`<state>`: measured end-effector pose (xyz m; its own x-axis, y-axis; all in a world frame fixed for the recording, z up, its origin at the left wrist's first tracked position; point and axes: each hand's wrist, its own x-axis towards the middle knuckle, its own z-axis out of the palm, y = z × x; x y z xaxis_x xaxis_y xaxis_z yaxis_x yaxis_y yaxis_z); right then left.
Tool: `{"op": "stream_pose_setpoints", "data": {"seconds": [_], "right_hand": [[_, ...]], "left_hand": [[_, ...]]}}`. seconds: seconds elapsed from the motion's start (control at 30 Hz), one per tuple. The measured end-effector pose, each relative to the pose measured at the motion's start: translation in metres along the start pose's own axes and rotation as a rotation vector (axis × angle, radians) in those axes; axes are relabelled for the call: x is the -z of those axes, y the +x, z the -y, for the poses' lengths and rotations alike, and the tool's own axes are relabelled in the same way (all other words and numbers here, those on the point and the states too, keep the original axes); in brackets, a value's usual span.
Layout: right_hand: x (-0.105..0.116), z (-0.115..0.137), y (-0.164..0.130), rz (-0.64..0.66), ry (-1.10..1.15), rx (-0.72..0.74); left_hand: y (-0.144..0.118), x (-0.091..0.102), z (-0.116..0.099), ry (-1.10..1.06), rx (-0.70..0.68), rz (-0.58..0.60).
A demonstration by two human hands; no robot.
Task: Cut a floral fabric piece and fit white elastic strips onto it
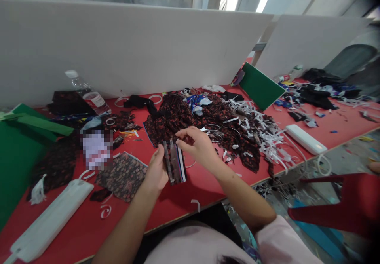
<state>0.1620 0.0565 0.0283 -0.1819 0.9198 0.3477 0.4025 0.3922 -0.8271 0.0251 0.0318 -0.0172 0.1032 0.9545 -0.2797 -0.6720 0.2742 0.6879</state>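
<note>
Your bench was a long red-topped table point(208, 185). On it lay: a heap of dark floral fabric point(196, 121), a tangle of white elastic strips point(261, 133), a clear plastic water bottle point(87, 92), two long white plastic cases point(50, 220) point(305, 139), green boards point(261, 86), and a patterned fabric piece point(124, 175).

Red tabletop point(178, 200), cluttered. Clear water bottle point(87, 94) lies tilted near the far left edge, against the white partition point(133, 46). Green board point(18, 153) occupies the left edge; a second green board point(261, 88) leans at the far edge, right of centre. Dark floral fabric heap point(190, 117) sits mid-table, white elastic strips point(264, 133) tangled beside it. White oblong unit point(50, 220) at the near left corner; another point(305, 139) near the right front edge.
</note>
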Motion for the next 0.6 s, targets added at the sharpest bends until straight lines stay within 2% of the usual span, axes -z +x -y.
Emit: {"op": "stream_pose_setpoints", "data": {"seconds": [0.13,0.2,0.27,0.37,0.5,0.6], "right_hand": [[0.011,-0.014,0.006,0.257,0.379,-0.257],[0.015,-0.023,0.009,0.256,0.639,-0.400],[0.017,-0.032,0.010,0.142,0.896,-0.546],[0.014,-0.044,0.009,-0.024,1.191,-0.737],[0.002,-0.052,0.001,-0.132,1.296,-0.877],[-0.009,-0.053,-0.008,-0.130,1.288,-0.932]], "left_hand": [[0.005,0.012,-0.008,0.064,0.181,0.174],[0.009,0.018,-0.010,0.127,0.175,0.233],[0.012,0.020,-0.010,0.177,0.024,0.225],[0.015,0.017,-0.007,0.229,-0.311,0.197],[0.015,0.012,0.000,0.319,-0.604,0.174],[0.014,0.015,0.003,0.377,-0.720,0.127]]}}
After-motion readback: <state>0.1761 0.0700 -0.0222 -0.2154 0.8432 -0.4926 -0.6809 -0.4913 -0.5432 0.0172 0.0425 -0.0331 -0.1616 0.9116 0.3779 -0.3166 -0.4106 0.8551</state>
